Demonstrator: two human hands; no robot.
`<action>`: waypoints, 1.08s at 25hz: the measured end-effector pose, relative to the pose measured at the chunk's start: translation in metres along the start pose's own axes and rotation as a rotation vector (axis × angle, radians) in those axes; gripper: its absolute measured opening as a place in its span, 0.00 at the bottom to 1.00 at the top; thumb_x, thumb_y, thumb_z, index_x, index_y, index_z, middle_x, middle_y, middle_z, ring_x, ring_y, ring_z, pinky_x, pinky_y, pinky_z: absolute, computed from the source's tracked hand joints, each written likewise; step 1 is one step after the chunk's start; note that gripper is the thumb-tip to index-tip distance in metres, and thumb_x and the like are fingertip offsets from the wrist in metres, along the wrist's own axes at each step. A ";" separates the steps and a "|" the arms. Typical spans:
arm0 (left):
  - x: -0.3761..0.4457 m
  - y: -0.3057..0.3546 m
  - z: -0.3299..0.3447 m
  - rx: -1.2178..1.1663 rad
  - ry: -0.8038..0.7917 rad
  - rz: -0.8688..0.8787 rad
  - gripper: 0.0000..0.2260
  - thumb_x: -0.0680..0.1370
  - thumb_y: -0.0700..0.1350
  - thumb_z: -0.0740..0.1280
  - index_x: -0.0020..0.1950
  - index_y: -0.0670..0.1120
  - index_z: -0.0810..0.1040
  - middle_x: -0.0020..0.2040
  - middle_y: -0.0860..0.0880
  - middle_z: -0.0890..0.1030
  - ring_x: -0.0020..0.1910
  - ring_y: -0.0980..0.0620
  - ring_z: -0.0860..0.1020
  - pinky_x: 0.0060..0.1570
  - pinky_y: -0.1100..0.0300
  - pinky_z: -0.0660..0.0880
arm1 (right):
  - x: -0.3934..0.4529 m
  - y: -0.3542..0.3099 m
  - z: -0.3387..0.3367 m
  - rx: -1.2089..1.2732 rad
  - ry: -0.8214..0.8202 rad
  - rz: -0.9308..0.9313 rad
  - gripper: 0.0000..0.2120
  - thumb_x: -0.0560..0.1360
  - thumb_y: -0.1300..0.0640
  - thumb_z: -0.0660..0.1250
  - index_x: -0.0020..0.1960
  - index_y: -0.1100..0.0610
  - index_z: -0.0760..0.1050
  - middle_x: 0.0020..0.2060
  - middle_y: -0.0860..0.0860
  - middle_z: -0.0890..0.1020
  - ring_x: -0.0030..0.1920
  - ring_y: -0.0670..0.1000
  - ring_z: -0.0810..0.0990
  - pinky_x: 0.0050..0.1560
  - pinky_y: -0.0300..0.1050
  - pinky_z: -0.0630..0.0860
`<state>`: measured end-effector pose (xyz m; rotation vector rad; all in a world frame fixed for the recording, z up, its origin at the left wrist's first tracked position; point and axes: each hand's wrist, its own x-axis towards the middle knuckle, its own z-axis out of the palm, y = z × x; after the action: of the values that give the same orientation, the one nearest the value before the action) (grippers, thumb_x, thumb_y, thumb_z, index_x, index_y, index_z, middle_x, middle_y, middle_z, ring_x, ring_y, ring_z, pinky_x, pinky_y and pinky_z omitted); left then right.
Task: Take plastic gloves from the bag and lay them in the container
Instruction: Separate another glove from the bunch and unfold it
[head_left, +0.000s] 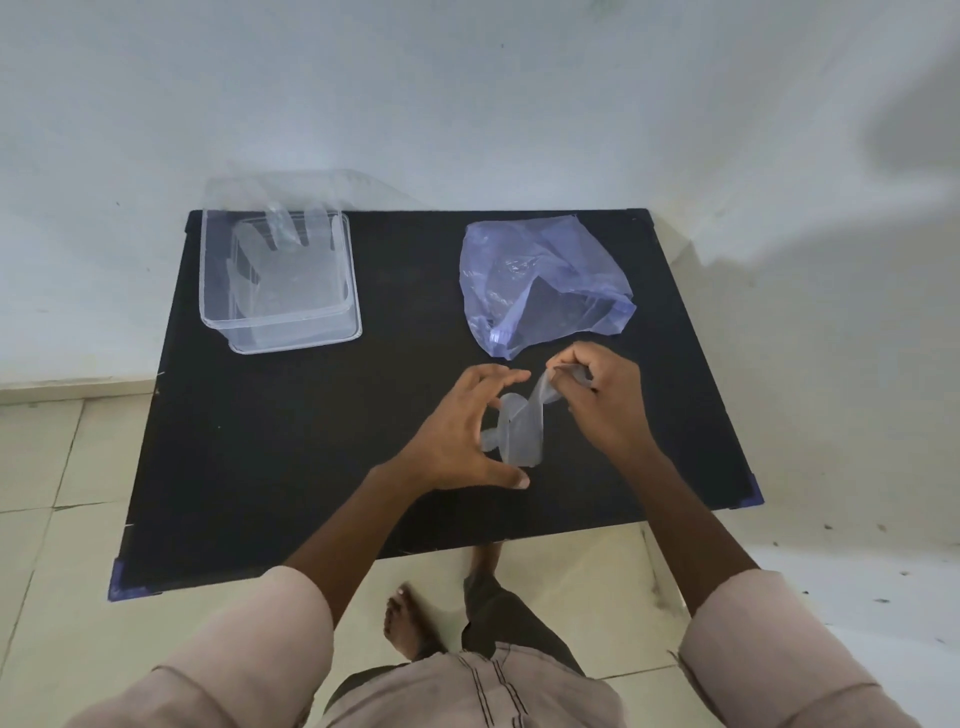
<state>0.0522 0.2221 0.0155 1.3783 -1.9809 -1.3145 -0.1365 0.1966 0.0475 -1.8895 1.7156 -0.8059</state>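
Observation:
A crumpled clear plastic glove (522, 428) hangs twisted above the black table (291, 441), near its front middle. My right hand (605, 397) pinches the glove's upper end between thumb and fingers. My left hand (462, 436) sits just left of the glove with fingers spread and thumb out, touching or nearly touching its lower part. The blue see-through bag (540, 280) lies open on the table's far right, just beyond my right hand. At the far left stands the clear plastic container (280, 332), with a clear glove (283, 260) lying flat inside.
The table stands against a white wall, on a pale tiled floor. My bare feet show below the table's front edge. Blue corner caps mark the table's front corners.

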 end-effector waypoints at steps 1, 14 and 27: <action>-0.003 0.003 0.002 0.005 -0.002 -0.003 0.48 0.61 0.56 0.80 0.75 0.60 0.59 0.75 0.56 0.58 0.68 0.52 0.69 0.58 0.50 0.78 | 0.001 -0.002 0.000 0.008 0.002 0.024 0.05 0.75 0.61 0.68 0.45 0.63 0.79 0.40 0.57 0.83 0.37 0.46 0.78 0.41 0.33 0.73; -0.009 0.004 -0.037 -0.287 0.499 0.014 0.04 0.74 0.43 0.73 0.46 0.46 0.86 0.45 0.49 0.83 0.43 0.49 0.83 0.38 0.48 0.82 | 0.014 -0.039 -0.007 0.186 -0.015 0.211 0.04 0.77 0.62 0.65 0.47 0.62 0.77 0.44 0.58 0.82 0.45 0.55 0.82 0.49 0.55 0.82; 0.004 0.029 -0.142 -0.268 0.472 -0.020 0.06 0.75 0.45 0.72 0.45 0.43 0.84 0.38 0.45 0.83 0.32 0.51 0.80 0.26 0.63 0.75 | 0.074 -0.106 -0.014 0.461 -0.065 0.080 0.05 0.80 0.59 0.58 0.47 0.58 0.70 0.43 0.55 0.84 0.41 0.50 0.85 0.33 0.42 0.79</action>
<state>0.1405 0.1542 0.1087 1.4186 -1.4293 -1.0874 -0.0656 0.1362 0.1386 -1.5091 1.4072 -0.9960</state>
